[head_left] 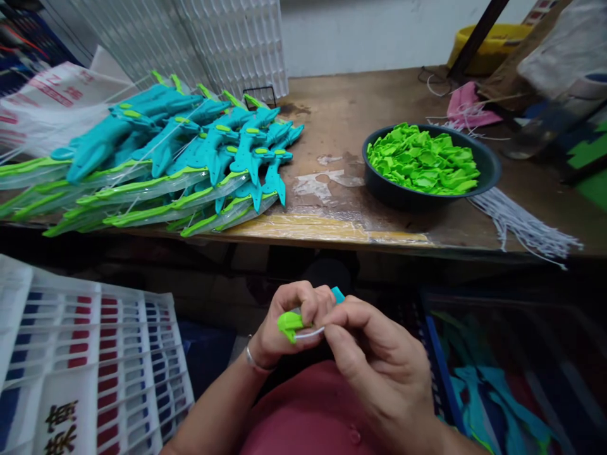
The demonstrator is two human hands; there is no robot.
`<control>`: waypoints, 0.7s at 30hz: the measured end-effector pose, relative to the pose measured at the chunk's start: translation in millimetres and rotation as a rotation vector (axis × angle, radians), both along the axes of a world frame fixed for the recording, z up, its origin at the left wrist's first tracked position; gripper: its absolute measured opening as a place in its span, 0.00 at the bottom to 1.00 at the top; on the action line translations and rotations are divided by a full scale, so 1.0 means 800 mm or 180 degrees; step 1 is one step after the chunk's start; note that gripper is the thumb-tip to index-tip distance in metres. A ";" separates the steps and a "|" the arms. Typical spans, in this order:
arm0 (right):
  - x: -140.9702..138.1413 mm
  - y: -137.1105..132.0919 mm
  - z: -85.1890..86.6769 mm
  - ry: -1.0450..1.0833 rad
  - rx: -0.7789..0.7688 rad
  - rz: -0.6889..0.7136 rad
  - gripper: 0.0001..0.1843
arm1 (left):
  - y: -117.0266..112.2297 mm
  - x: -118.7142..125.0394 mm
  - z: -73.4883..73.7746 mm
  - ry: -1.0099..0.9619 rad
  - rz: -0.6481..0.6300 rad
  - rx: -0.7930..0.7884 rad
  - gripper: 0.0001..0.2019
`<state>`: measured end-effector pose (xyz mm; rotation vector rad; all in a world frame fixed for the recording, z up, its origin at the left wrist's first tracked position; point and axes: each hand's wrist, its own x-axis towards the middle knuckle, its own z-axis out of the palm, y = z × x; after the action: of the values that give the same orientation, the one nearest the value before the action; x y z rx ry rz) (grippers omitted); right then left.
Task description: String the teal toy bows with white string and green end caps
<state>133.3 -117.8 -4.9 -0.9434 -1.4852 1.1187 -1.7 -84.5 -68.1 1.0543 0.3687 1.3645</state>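
Low in front of my lap, my left hand (289, 322) is closed round a small lime-green plastic piece (289, 325), with a teal toy part (338, 294) poking out behind the fingers. My right hand (374, 360) is pinched on a thin white string (310, 333) at the green piece. Both hands touch each other below the table edge. On the wooden table (341, 120) lies a pile of finished teal and green toy swords (180, 158) at the left. A dark bowl (488, 167) full of lime-green pieces (422, 161) stands at the right.
A bundle of white strings (521, 227) hangs over the table's front edge right of the bowl. White lattice trays (227, 44) lean against the wall. A woven printed sack (90, 366) lies at lower left. A bin of teal parts (497, 392) sits at lower right. A pink cloth (467, 107) lies far right.
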 end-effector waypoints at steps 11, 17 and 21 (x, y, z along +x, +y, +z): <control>-0.002 0.002 -0.006 0.0071 -0.0265 0.0093 0.08 | -0.004 -0.004 0.000 0.0073 -0.0105 0.0064 0.23; 0.002 0.001 -0.007 0.0022 -0.0312 0.0137 0.09 | -0.001 -0.001 -0.002 0.0040 -0.0118 0.0098 0.22; 0.003 0.002 -0.005 0.0002 -0.0349 0.0112 0.09 | 0.001 0.001 -0.004 -0.0062 -0.0142 0.0066 0.23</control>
<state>135.8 -116.0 -9.1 -0.9952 -1.4568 1.2365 -1.2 -84.0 -71.3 1.0598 0.3157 1.3403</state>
